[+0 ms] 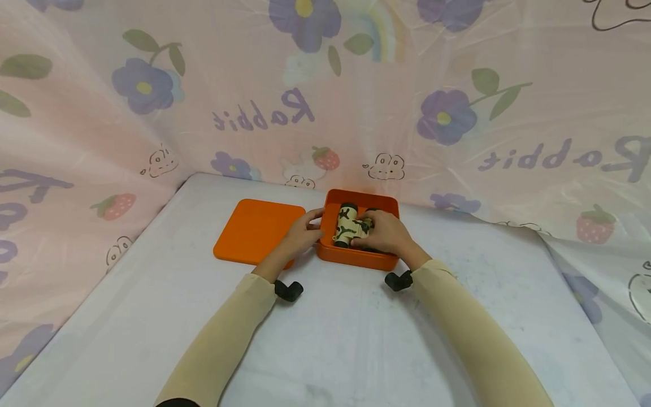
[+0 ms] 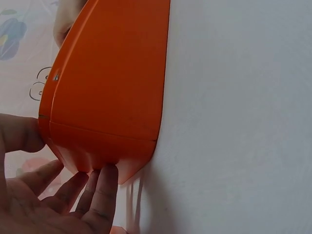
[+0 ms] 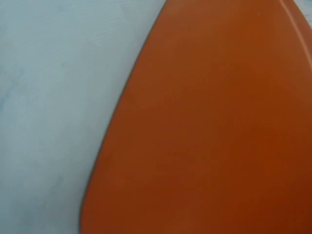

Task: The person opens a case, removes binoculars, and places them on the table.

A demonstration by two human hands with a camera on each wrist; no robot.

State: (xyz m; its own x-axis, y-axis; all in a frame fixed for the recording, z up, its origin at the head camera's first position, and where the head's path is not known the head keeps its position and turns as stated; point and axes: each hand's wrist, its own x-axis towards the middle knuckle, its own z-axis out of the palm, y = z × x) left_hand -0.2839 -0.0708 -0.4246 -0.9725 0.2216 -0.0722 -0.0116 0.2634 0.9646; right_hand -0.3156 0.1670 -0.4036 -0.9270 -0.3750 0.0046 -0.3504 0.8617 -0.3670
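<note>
Camouflage binoculars (image 1: 347, 225), tan with dark green and brown patches and black ends, lie inside an open orange box (image 1: 356, 258). My right hand (image 1: 389, 233) reaches over the box's right side and grips the right barrel, covering much of it. My left hand (image 1: 300, 236) is at the box's left side. In the left wrist view, that hand (image 2: 63, 195) holds the box's end (image 2: 102, 146), fingertips against the outer wall and thumb by the rim. Only the box's orange wall (image 3: 195, 122) and some table appear in the right wrist view; the right hand is out of sight there.
A flat orange lid (image 1: 254, 229) lies on the white-covered table (image 1: 325, 339) left of the box, partly under the left forearm. Behind the table hangs a pink curtain (image 1: 356, 113) printed with flowers and lettering. Black wrist mounts (image 1: 289, 291) sit at both cuffs.
</note>
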